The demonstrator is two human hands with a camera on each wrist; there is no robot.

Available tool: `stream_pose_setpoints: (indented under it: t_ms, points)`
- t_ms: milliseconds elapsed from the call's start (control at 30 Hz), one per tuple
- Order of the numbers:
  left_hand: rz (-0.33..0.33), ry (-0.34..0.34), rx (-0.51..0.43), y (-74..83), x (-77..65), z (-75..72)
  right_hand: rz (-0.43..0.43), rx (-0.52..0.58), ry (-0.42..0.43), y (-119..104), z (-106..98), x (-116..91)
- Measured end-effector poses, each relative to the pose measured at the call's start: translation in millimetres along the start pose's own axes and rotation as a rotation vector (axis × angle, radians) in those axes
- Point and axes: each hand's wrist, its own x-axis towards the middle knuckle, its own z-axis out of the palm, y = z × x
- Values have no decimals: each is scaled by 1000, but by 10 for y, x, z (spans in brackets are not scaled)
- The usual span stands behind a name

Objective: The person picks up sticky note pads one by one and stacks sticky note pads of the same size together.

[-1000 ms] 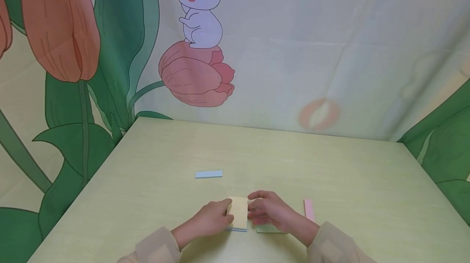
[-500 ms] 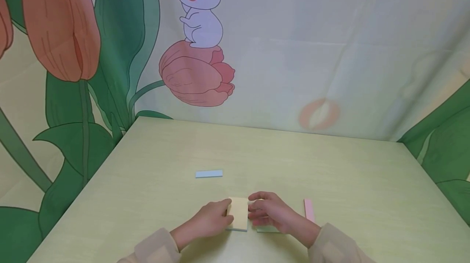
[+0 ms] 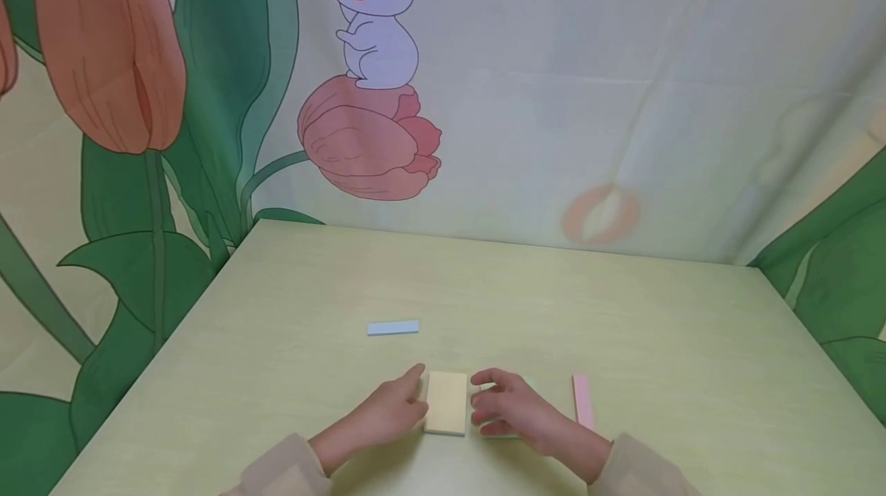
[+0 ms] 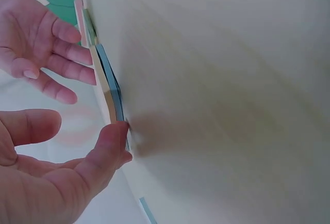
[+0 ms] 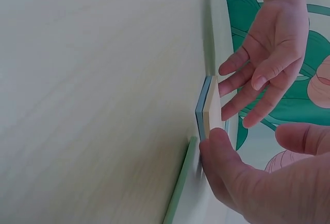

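Note:
A cream sticky-note pad (image 3: 446, 404) lies flat between the two hands, stacked on a blue pad (image 5: 201, 105) whose edge shows beneath it in both wrist views. My left hand (image 3: 386, 410) is at the stack's left side, index finger extended, a fingertip at or very near its edge. On the other side, my right hand (image 3: 515, 411) has loosely bent, spread fingers beside the stack's right edge. It holds nothing. Under the right hand is a green pad (image 5: 181, 183), largely covered in the head view.
Farther back on the pale table (image 3: 498, 288) lies a narrow light-blue strip pad (image 3: 393, 327). A narrow pink strip pad (image 3: 582, 401) is just right of the right hand. Behind the table hangs a printed cloth (image 3: 526, 119) with tulips and a rabbit.
My left fingers, which overlapped the cream pad's left side, have drawn back leftward off its top. My right hand has shifted slightly right and nearer. The pad stack has barely moved.

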Motion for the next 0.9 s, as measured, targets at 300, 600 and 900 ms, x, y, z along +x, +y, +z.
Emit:
stream_pose_setpoints:
  t_ms: [300, 600, 900]
  points:
    - [-11, -37, -98, -12, -49, 15, 25, 36, -48, 15, 0, -13]
    - [-21, -28, -100, -16, -52, 32, 20, 69, -46, 18, 15, -31]
    - [-5, -30, -106, -3, -67, 34, 16, 68, -58, -13, -38, -59]
